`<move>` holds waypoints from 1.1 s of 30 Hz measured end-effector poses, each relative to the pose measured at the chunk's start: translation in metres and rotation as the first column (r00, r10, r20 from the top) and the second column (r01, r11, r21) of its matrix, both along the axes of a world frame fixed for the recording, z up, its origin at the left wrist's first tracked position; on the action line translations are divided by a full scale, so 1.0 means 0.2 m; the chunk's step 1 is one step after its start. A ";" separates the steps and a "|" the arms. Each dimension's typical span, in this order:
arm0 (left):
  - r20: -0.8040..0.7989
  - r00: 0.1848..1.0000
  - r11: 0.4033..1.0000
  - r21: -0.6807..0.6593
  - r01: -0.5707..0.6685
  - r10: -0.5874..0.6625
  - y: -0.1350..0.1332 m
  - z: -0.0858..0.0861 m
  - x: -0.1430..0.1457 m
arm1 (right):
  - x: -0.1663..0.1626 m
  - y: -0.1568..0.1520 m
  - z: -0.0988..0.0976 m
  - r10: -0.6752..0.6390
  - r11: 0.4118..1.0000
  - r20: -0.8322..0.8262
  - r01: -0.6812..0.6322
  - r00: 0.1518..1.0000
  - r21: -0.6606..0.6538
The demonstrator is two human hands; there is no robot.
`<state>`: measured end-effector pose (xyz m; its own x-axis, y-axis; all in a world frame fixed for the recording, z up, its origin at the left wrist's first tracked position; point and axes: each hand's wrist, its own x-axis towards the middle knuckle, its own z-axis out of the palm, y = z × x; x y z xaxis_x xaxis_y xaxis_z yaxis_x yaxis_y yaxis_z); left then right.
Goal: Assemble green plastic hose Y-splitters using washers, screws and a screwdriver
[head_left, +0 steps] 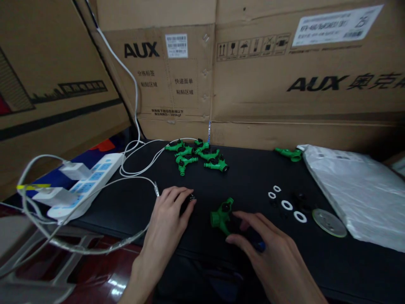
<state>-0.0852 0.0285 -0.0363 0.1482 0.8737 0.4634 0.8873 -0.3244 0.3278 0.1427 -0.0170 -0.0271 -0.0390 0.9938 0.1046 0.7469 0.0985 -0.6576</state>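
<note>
A green plastic hose connector (221, 215) lies on the black table (247, 177) near the front. My right hand (268, 249) rests just right of it, thumb and fingers touching its end, with a small blue-black piece under the fingers. My left hand (167, 219) lies to the left of the connector, its fingers curled over a small black part (186, 202). A heap of several green connectors (198, 155) sits at the back of the table.
White washers (286, 204) and small black parts lie to the right, beside a round metal disc (329, 221) and a clear plastic bag (354, 190). One lone green connector (289, 153) lies far right. A white power strip (88, 181) with cables occupies the left. Cardboard boxes (253, 76) wall the back.
</note>
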 end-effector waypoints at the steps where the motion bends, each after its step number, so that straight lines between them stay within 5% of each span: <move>1: -0.033 0.999 1.000 -0.004 -0.001 0.001 0.01 0.00 0.00 | 0.01 -0.01 0.01 0.009 1.000 -0.011 -0.009 1.000 -0.004; 11: -0.053 0.994 0.995 -0.029 0.096 -0.097 0.07 -0.01 -0.03 | 0.14 -0.08 0.07 0.056 0.997 -0.184 -0.046 0.981 0.057; 21: -0.118 0.963 0.958 -0.190 0.216 -0.241 0.15 0.06 -0.08 | 0.15 -0.09 0.15 0.042 0.997 -0.287 -0.061 0.957 -0.056; 33: 0.134 0.961 0.968 -0.025 0.248 -0.243 0.11 0.04 -0.05 | 0.19 -0.09 0.26 -0.081 0.996 -0.335 0.064 0.939 -0.063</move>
<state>-0.0943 0.0512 -0.0277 0.3021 0.8366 0.4569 0.7317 -0.5108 0.4514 0.1809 -0.0349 0.0243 0.0621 0.9969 0.0489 0.4844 0.0127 -0.8748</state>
